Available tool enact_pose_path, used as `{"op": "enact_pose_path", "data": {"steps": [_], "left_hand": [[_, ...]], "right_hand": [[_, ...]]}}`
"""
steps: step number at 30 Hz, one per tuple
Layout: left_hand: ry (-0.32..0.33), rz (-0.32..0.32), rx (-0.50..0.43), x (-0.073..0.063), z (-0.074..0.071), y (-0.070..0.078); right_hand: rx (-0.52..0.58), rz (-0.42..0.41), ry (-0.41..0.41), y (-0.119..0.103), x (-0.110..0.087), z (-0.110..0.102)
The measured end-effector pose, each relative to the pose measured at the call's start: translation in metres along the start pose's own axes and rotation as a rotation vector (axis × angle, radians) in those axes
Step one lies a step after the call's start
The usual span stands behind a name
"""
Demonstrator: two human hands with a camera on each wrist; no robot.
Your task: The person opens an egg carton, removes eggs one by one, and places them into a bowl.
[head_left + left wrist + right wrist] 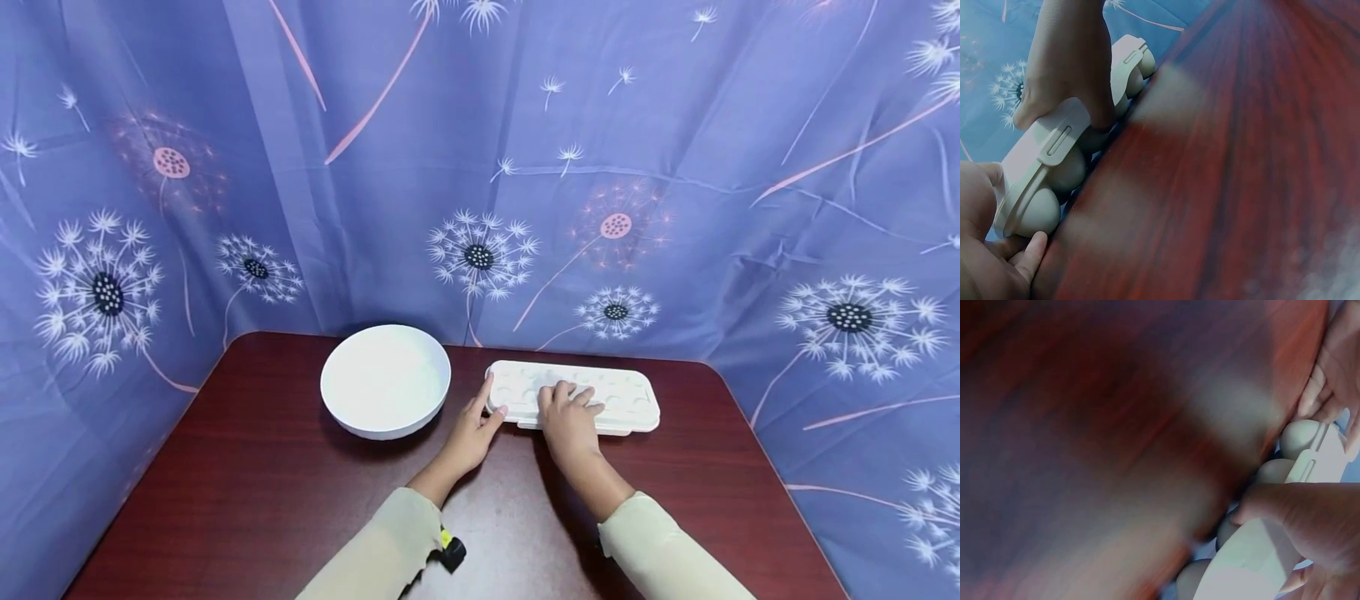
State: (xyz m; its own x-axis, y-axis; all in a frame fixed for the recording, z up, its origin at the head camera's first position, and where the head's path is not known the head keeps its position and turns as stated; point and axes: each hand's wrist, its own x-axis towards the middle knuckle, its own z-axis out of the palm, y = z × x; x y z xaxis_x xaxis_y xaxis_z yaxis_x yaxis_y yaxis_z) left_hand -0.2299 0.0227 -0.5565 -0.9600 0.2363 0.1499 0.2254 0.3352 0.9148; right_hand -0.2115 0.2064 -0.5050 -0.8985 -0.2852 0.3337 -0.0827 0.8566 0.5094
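A long white lidded egg tray (630, 398) lies on the table, with round bumps along its lid. Rounded cups (1038, 209) show under its rim, and clips (1059, 144) run down its near side. My right hand (568, 421) grips the tray across its middle from above, fingers spread over the lid and thumb (1260, 503) against the near side. At the left end, my left hand (468, 437) holds the tray between thumb and forefinger, with the forefinger stretched along that end and the thumb at the near corner.
A large white bowl (386, 383) stands left of the tray, close to my left hand. Both are on a dark red wood table (262, 483). Behind the table's far edge hangs a blue curtain (375, 208) with dandelion prints. A small black object (453, 552) shows beside my left sleeve.
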Motion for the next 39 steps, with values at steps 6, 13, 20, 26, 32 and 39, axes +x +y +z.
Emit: {"op": "enact_pose_path", "data": {"steps": [6,13,20,26,32,39], "left_hand": [[0.006,0.001,0.026,-0.0004,0.0001,-0.0001],[0.003,-0.016,0.052,-0.0005,-0.0001,0.0006],[0.001,-0.028,0.072,0.0003,-0.0003,0.0003],[-0.002,-0.023,0.074,0.0001,-0.0004,0.0007],[0.007,0.0,0.062,-0.0001,0.0001,0.0005],[0.009,0.0,0.056,-0.0008,-0.0001,0.0012]], "right_hand": [[-0.004,-0.013,-0.022,-0.0005,0.0001,0.001],[-0.009,-0.011,-0.013,-0.0019,-0.0003,-0.0015],[0.008,0.006,0.002,-0.0026,-0.0006,-0.0019],[0.004,0.001,-0.03,-0.0024,-0.0014,0.0006],[0.047,0.01,-0.022,-0.0021,-0.0022,0.0024],[0.035,0.005,-0.057,-0.0022,-0.002,-0.0007]]}}
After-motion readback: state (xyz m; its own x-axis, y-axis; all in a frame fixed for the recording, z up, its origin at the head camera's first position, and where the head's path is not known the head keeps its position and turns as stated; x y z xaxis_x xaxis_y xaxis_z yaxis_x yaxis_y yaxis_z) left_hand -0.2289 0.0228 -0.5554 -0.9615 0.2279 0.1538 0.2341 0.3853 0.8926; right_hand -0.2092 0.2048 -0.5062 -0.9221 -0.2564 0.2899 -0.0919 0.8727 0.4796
